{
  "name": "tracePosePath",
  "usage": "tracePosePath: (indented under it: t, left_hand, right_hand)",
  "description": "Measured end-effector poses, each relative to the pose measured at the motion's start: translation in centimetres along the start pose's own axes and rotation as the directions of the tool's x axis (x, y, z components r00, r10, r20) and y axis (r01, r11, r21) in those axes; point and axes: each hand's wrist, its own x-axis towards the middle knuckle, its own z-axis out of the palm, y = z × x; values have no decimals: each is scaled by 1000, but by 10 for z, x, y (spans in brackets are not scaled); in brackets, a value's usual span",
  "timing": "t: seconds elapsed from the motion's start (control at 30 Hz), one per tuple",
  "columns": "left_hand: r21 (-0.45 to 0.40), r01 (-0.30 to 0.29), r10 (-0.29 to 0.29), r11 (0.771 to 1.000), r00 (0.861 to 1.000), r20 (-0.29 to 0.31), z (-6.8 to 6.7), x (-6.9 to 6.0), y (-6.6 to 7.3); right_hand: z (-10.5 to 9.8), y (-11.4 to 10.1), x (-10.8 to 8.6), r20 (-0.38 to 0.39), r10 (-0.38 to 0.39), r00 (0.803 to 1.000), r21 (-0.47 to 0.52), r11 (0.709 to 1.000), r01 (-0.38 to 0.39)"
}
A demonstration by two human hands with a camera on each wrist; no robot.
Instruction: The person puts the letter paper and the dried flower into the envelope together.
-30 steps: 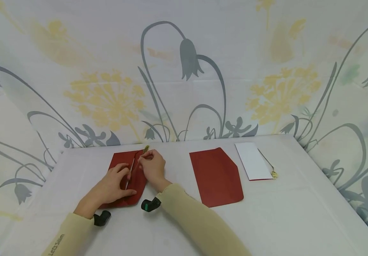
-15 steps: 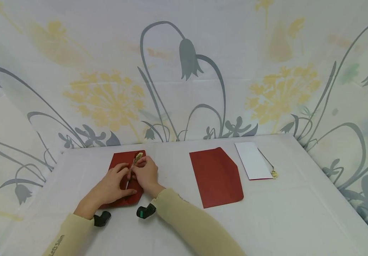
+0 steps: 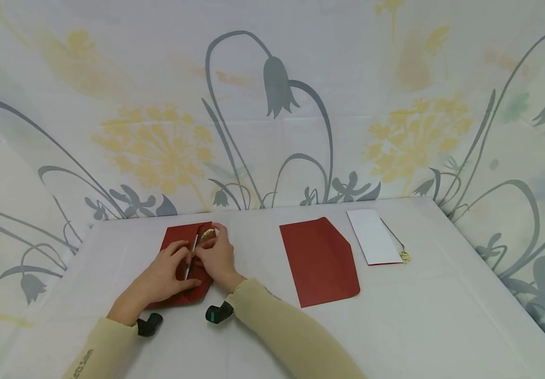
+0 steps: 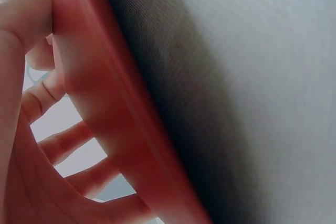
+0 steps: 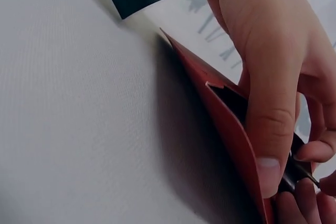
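Observation:
On the table's left part lies a red envelope (image 3: 177, 232), its slit gaping with a thin white edge showing inside. My left hand (image 3: 165, 271) grips it from above, thumb near the lower side and fingers near the slit; the left wrist view shows those fingers against the red paper (image 4: 115, 103). At the slit my right hand (image 3: 217, 258) pinches a small dried flower (image 3: 207, 235) by its thin stem, flower head pointing away. In the right wrist view my right thumb lies along the envelope's raised edge (image 5: 231, 124); part of the stem (image 5: 307, 174) shows.
A second red envelope (image 3: 319, 263) lies flat right of my hands. Beyond it are a white card (image 3: 375, 237) with a red lower edge and another stemmed yellow flower (image 3: 405, 257). A floral cloth (image 3: 272, 142) hangs behind the white-covered table (image 3: 395, 326).
The right hand has moved left and slightly down with the flower, from the envelope's upper right corner to the slit. The flower head has also come down. The left hand has stayed in place.

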Motion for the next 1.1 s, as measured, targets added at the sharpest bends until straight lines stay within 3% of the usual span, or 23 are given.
tracePosePath:
  t: [0.1, 0.37, 0.9, 1.1]
  left_hand:
    - [-1, 6, -6, 1000, 1000, 0, 1, -1, 0]
    - [-20, 27, -27, 999, 1000, -4, 0, -2, -1]
    - [-43, 28, -28, 999, 1000, -8, -3, 0, 1]
    - [-37, 46, -46, 998, 999, -7, -3, -2, 2]
  right_hand:
    - [-2, 1, 1, 31, -17, 999, -37, 999, 19]
    - [-2, 4, 2, 96, 14, 995, -24, 1000, -12]
    - [-6, -1, -1, 83, -13, 996, -33, 999, 16]
    - [-5, 2, -2, 86, -12, 996, -84, 996, 19]
